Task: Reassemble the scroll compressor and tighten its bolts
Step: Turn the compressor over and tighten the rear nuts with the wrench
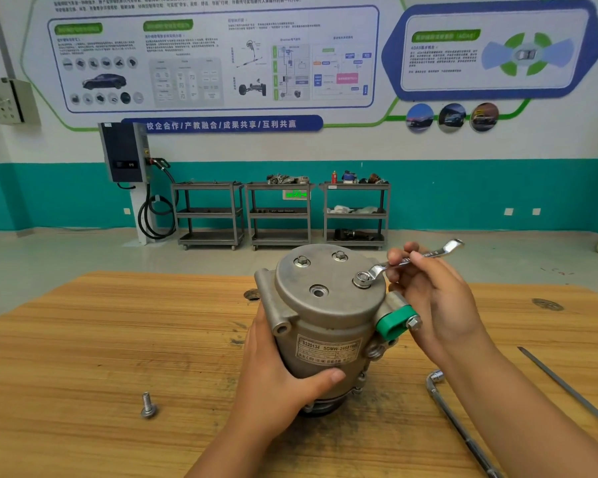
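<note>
- The grey cast-metal scroll compressor (325, 332) stands upright near the middle of the pale wooden counter (101, 339). Its round domed end cover (325, 274) is seated on top, so the main reassembly looks largely done.
- Three silver hex flange bolts sit in the cover: a far-left cover bolt (302, 261), a far-right cover bolt (339, 256) and a right-edge cover bolt (362, 279).
- The fourth bolt hole (318, 291), on the near side of the cover, is empty. A loose silver flange bolt (149, 407) lies on the counter well to the left of the compressor and is probably meant for that hole.
- What seems left is to fit that bolt and tighten all four. How tight the seated three are cannot be told.
- The left hand (280, 377) steadies the compressor. Its fingers (328, 376) are wrapped round the lower body, with the thumb lying just below the printed label (328, 350).
- The right hand (439, 298) is just right of the compressor. Its fingers (399, 257) pinch the shank of a slim bright steel wrench (418, 257). The wrench's near end sits over the right-edge cover bolt.
- The housing is a matt, slightly rough casting with bored mounting ears. A smooth green plastic cap (392, 320) with a hex bolt covers a port on the compressor's right side.
- The counter has a streaky grain, with dark smudges around the compressor's base.
- To the right of the compressor lie an L-shaped steel socket wrench (453, 415) and, further out, a thin dark metal rod (567, 384).
</note>
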Available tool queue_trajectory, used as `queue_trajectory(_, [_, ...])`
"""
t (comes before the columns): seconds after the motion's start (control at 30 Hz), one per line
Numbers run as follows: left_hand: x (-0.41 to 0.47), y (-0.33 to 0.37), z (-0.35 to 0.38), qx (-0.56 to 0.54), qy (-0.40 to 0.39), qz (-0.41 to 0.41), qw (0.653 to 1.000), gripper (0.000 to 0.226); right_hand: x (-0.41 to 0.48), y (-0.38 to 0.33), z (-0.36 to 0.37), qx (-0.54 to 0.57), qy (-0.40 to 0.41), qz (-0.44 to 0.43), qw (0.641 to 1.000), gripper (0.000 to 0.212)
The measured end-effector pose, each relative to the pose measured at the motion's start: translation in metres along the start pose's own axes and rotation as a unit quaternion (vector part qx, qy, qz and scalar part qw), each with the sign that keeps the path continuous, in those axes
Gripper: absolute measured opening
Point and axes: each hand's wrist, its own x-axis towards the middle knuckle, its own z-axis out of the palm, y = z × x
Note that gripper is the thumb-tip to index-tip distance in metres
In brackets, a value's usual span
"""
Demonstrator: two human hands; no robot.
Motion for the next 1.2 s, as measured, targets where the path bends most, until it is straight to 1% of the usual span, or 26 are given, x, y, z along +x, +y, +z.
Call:
queue_trajectory(0.1, [0.000,0.000,0.000,0.002,-0.002,0.000,1.000,0.123,-0.003,0.004,-0.001,0.043,0.016,-0.026,0.999,0.023])
queue_trajectory(0.17, [0.000,0.000,0.000,-0.001,-0.003,0.000,1.000,0.124,-0.005,0.003,-0.003,0.036,0.014,-0.050,0.998,0.021])
queue_trajectory(0.23, [0.000,0.001,0.000,-0.003,-0.002,0.000,1.000,0.127,-0.006,0.001,-0.003,0.010,0.001,-0.082,0.997,0.016])
queue_trajectory(0.3, [0.000,0.000,0.000,-0.004,0.001,0.002,1.000,0.128,-0.007,0.001,-0.004,-0.011,-0.021,-0.117,0.993,0.016])
queue_trajectory(0.37, [-0.001,0.001,0.000,-0.005,0.003,0.002,1.000,0.128,-0.010,0.001,-0.003,-0.078,-0.046,-0.187,0.978,0.019])
queue_trajectory(0.4, [-0.001,0.001,0.000,-0.007,0.005,0.003,1.000,0.128,-0.012,0.000,-0.003,-0.127,-0.061,-0.236,0.962,0.023])
queue_trajectory(0.43, [-0.001,0.002,0.000,-0.007,0.006,0.004,1.000,0.128,-0.014,-0.001,-0.002,-0.185,-0.079,-0.291,0.936,0.026])
queue_trajectory(0.47, [0.000,0.002,0.000,-0.007,0.007,0.007,1.000,0.127,-0.017,-0.001,0.000,-0.250,-0.100,-0.350,0.897,0.027])
queue_trajectory(0.53, [0.000,0.004,0.001,-0.006,0.008,0.015,1.000,0.124,-0.024,-0.001,0.007,-0.384,-0.141,-0.455,0.791,0.019])
queue_trajectory(0.57, [0.000,0.004,0.002,-0.006,0.008,0.017,1.000,0.123,-0.026,0.001,0.011,-0.442,-0.147,-0.490,0.737,0.018])
queue_trajectory(0.6, [-0.001,0.005,0.002,-0.006,0.007,0.018,1.000,0.123,-0.029,0.002,0.014,-0.486,-0.141,-0.516,0.691,0.021])
queue_trajectory(0.63, [-0.001,0.004,0.002,-0.007,0.007,0.017,1.000,0.123,-0.031,0.003,0.017,-0.516,-0.131,-0.535,0.656,0.022])
queue_trajectory(0.67, [-0.001,0.004,0.002,-0.008,0.007,0.014,1.000,0.122,-0.033,0.004,0.020,-0.536,-0.118,-0.548,0.631,0.023])
queue_trajectory(0.7, [-0.001,0.004,0.002,-0.009,0.006,0.010,1.000,0.121,-0.035,0.005,0.022,-0.549,-0.108,-0.557,0.614,0.023])
queue_trajectory(0.8, [0.000,0.004,0.002,-0.017,-0.005,0.002,1.000,0.117,-0.041,0.010,0.030,-0.579,-0.096,-0.553,0.591,0.019])
queue_trajectory(0.9, [0.002,0.003,0.002,-0.043,-0.025,-0.013,0.999,0.107,-0.046,0.016,0.035,-0.584,-0.136,-0.542,0.589,0.010])
queue_trajectory(0.97, [0.002,0.001,0.002,-0.049,-0.038,-0.030,0.998,0.102,-0.049,0.018,0.036,-0.584,-0.164,-0.540,0.583,0.016])
queue_trajectory(1.03, [0.002,-0.001,0.002,-0.047,-0.050,-0.034,0.997,0.106,-0.050,0.016,0.035,-0.585,-0.179,-0.539,0.579,0.023])
queue_trajectory(1.07, [0.002,-0.002,0.001,-0.039,-0.053,-0.032,0.997,0.108,-0.050,0.014,0.034,-0.584,-0.181,-0.539,0.579,0.024])
queue_trajectory(1.17, [0.002,0.000,0.001,-0.038,-0.041,-0.021,0.998,0.111,-0.048,0.005,0.034,-0.568,-0.182,-0.556,0.578,0.013])
queue_trajectory(1.2, [0.001,0.001,0.001,-0.041,-0.033,-0.018,0.998,0.115,-0.047,0.000,0.033,-0.557,-0.178,-0.565,0.582,0.013])
